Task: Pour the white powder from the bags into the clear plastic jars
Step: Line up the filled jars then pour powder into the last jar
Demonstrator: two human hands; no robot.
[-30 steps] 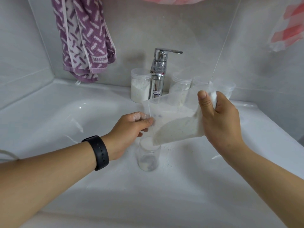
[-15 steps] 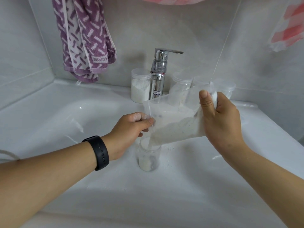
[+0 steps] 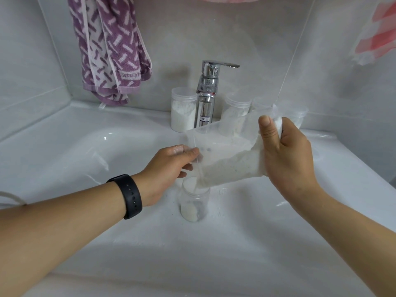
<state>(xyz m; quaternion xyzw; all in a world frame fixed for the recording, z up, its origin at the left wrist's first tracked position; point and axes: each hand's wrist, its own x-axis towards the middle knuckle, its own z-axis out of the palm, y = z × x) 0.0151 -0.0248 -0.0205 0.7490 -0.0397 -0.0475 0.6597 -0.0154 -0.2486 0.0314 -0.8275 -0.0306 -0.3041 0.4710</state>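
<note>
A clear plastic bag [image 3: 227, 159] of white powder is tilted down to the left over an open clear jar [image 3: 194, 203] that stands in the white sink basin [image 3: 246, 243]. My right hand [image 3: 285, 155] grips the bag's raised right end. My left hand [image 3: 171, 168] pinches the bag's lower left edge just above the jar's mouth. A thin stream of powder falls into the jar, which holds a layer of powder at its bottom.
A chrome tap [image 3: 207, 93] rises behind the bag. Beside it on the ledge stand a lidded jar of powder [image 3: 183, 110] and more jars [image 3: 236, 108] partly hidden by the bag. A purple towel [image 3: 111, 46] hangs on the wall.
The bag has tipped further and powder has slid toward its lower corner. Powder now runs into the jar, and the layer inside has grown. Both hands have stayed almost in place.
</note>
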